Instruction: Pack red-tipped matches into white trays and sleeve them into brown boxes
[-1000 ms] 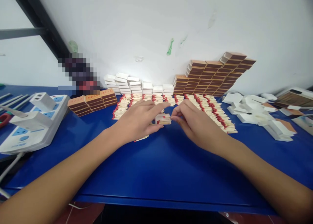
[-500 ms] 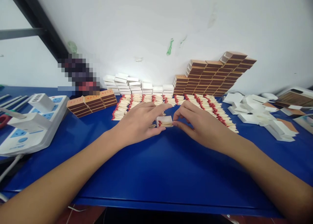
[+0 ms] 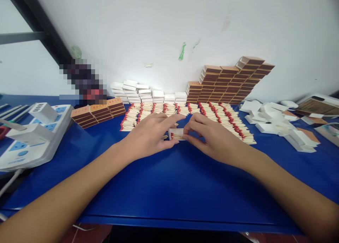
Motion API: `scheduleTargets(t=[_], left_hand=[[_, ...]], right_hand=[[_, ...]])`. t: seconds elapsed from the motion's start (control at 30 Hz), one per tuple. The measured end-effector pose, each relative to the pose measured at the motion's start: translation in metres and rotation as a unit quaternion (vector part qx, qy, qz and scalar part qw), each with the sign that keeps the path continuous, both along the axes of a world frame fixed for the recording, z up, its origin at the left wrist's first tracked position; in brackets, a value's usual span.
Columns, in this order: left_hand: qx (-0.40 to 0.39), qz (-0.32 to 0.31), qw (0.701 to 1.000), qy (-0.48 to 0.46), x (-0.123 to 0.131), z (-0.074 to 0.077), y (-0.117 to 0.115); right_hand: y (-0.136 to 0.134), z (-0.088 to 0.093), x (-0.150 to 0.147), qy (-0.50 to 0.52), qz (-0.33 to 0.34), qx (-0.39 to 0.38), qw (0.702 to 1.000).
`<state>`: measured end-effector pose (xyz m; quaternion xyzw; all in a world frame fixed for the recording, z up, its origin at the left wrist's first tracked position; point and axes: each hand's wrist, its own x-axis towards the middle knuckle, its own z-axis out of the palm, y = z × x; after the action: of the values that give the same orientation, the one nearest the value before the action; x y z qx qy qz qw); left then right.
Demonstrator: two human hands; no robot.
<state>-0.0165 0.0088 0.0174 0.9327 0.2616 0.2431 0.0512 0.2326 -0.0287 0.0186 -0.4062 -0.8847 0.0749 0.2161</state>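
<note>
Pinching matchbox tray (image 3: 177, 134) by its ends, left hand (image 3: 148, 137), right hand (image 3: 212, 138), both grips closed, matches (image 3: 228, 119) just behind.

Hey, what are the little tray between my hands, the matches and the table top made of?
Tray: seems thin white card, matt, going by its thin pale edges.
Matches: pale sticks, probably wood, with red dipped heads.
Table top: smooth, glossy blue with soft reflections; likely painted metal or laminate, but the look leaves it open.
</note>
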Motion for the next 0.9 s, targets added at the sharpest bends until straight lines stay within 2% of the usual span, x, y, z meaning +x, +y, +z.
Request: scheduleTargets(t=[0.1, 0.2, 0.37, 0.5, 0.9], left_hand=[[0.009, 0.012, 1.0, -0.003, -0.005, 0.004, 0.005], [0.033, 0.057, 0.998, 0.007, -0.014, 0.013, 0.013], [0.07, 0.118, 0.991, 0.005, -0.024, 0.021, 0.023], [0.08, 0.114, 0.99, 0.024, -0.023, 0.019, 0.023], [0.106, 0.099, 0.989, 0.038, -0.022, 0.018, 0.022]], right_hand=[[0.003, 0.0, -0.002, 0.05, -0.018, 0.017, 0.998], [0.008, -0.007, -0.003, 0.091, -0.042, 0.033, 0.994], [0.02, -0.029, -0.009, 0.064, 0.001, 0.022, 0.998], [0.028, -0.036, -0.015, 0.046, 0.014, 0.018, 0.999], [0.033, -0.039, -0.017, 0.056, 0.009, 0.012, 0.998]])
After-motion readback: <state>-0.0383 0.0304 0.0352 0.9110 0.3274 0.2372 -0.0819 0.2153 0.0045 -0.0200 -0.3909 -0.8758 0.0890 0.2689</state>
